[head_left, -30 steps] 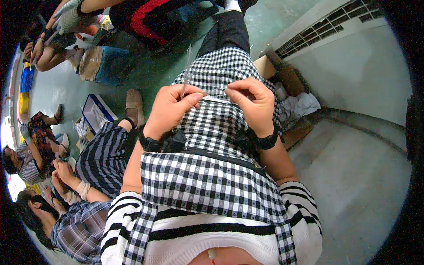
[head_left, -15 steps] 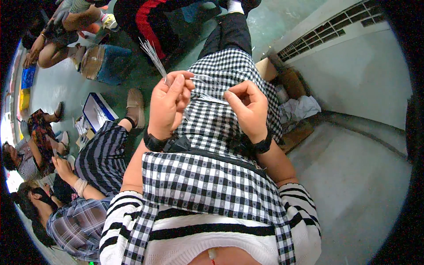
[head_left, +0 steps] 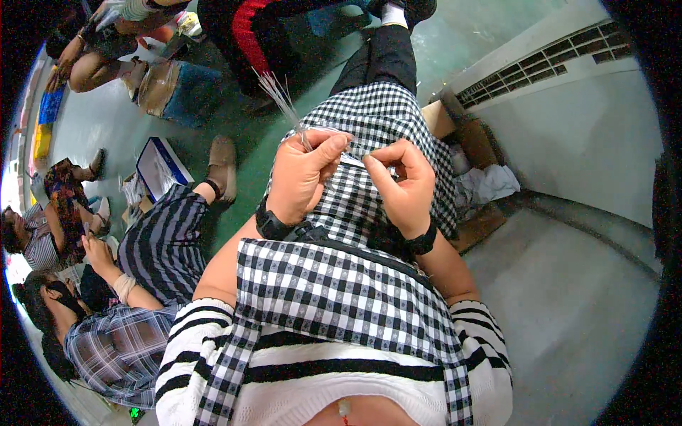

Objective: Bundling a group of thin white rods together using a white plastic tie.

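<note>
In the head view, a bundle of thin, pale strands (head_left: 279,97) is pinched by the left fingers (head_left: 329,150), with its loose ends fanned out ahead and to the left of them. The right fingers (head_left: 405,153) are bent, thumb and forefinger brought close together, just right of the left ones; whether anything is gripped there cannot be told. Between the two sets of fingertips, a white strip (head_left: 352,161) is seen above the lap, a narrow gap being left between the hands.

Ahead of the fingers and to the right, a stretch of green floor (head_left: 455,35) is bounded by the slanting edge of a pale panel (head_left: 582,135), into which a barred grille (head_left: 543,71) is set. The right side is edged by this panel, well apart from the right fingers.

Left of the left fingers, a blue-edged box (head_left: 152,176) with a white interior is stood on the floor; pale, thin things are seen in it, too small to be made out. Right of the right fingers, a brown cardboard box (head_left: 477,142) is placed, and a crumpled white sheet (head_left: 491,184) is heaped near it.

Below the fingers, the lap is covered by a black-and-white checked apron (head_left: 341,291), worn over a ribbed, striped knit sweater (head_left: 312,369).
</note>
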The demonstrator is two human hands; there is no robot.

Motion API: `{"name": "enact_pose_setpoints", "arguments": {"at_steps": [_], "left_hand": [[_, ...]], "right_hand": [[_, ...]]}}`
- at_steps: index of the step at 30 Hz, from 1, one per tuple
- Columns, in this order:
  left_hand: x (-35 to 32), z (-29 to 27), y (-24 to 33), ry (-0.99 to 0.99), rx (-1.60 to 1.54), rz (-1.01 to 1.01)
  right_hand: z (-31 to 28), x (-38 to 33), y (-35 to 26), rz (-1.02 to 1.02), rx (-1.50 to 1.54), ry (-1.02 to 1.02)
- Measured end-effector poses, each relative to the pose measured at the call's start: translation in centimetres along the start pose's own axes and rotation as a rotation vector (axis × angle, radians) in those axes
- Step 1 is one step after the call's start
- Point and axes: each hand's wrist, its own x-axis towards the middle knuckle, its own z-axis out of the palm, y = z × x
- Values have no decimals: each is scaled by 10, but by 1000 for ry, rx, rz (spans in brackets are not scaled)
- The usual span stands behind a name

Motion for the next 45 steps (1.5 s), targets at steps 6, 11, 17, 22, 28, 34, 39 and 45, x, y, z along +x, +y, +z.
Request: {"name": "enact_pose_setpoints", "arguments": {"at_steps": [6, 11, 17, 22, 28, 34, 39, 45], "left_hand": [[3, -5, 3, -53, 41, 0], [0, -2, 6, 12, 52, 121], [4, -7, 12, -24, -14, 101], [-1, -7, 11, -84, 24, 59], [-4, -2, 12, -108, 54, 106], [5, -9, 12, -81, 80, 132], [-9, -8, 36, -58, 74, 81], [3, -2, 16, -233, 425, 270]], "right_hand": [[1, 6, -5, 20, -69, -8], [2, 8, -13, -100, -141, -64], [0, 7, 6, 437, 546, -304], [0, 2, 10, 597, 946, -569], [-2, 5, 7, 388, 640, -471], [4, 13, -5, -171, -114, -242], [11, 7, -10, 199, 248, -258], [-4, 6, -10, 467, 242, -332]]}}
